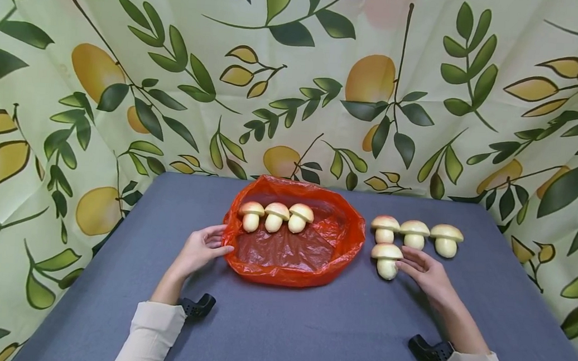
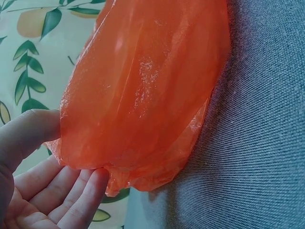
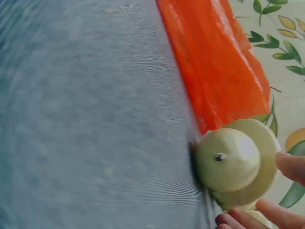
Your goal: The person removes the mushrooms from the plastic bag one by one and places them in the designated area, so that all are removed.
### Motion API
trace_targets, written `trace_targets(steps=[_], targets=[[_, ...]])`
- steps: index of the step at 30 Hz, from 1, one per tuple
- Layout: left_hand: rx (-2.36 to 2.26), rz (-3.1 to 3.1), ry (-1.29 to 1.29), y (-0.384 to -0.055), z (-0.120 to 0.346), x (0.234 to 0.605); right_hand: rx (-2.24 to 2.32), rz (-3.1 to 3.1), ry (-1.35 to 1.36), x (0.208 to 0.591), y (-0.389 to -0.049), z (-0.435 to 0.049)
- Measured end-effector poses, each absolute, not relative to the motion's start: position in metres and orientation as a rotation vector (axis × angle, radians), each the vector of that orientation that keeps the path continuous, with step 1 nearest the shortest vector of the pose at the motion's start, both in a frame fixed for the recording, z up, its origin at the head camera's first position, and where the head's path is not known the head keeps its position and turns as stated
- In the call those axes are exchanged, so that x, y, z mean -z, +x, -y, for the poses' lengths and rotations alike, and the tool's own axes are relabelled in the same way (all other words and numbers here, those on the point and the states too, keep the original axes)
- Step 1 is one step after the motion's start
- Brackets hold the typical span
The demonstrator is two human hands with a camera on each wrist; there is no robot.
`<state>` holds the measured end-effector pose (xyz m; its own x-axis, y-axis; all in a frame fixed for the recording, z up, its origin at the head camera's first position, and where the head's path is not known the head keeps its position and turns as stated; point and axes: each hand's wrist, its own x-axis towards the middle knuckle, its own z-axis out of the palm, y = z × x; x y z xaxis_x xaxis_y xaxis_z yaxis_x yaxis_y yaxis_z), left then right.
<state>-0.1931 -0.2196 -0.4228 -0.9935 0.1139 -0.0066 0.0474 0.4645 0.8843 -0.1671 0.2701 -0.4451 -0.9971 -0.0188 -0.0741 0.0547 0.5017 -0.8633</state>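
Note:
A red plastic bag (image 1: 292, 278) lies with its mouth wide apart, and three toy mushrooms (image 1: 276, 217) sit in a row along its far side. My left hand (image 1: 202, 251) holds the bag's left rim between thumb and fingers; in the left wrist view the red film (image 2: 143, 95) hangs between them. To the right of the bag, my right hand (image 1: 426, 271) grips a pale toy mushroom (image 1: 387, 260) by its right side. In the right wrist view that mushroom's round stem end (image 3: 226, 160) faces the camera, with the thumb and fingertips at its cap edge.
Three more mushrooms (image 1: 414, 234) stand in a row just behind the one at my right hand. Everything rests on a grey-blue table (image 1: 308, 333). A leaf-and-fruit patterned cloth (image 1: 295, 91) hangs behind it. Each wrist wears a black strap mount (image 1: 198, 307).

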Motion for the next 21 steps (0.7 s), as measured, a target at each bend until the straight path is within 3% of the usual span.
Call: trace_targets(steps=[21], targets=[[-1.601,-2.631,0.158,-0.194,0.22,0.424,1.64,-2.776,-0.174,0.405,-0.153,-0.24]])
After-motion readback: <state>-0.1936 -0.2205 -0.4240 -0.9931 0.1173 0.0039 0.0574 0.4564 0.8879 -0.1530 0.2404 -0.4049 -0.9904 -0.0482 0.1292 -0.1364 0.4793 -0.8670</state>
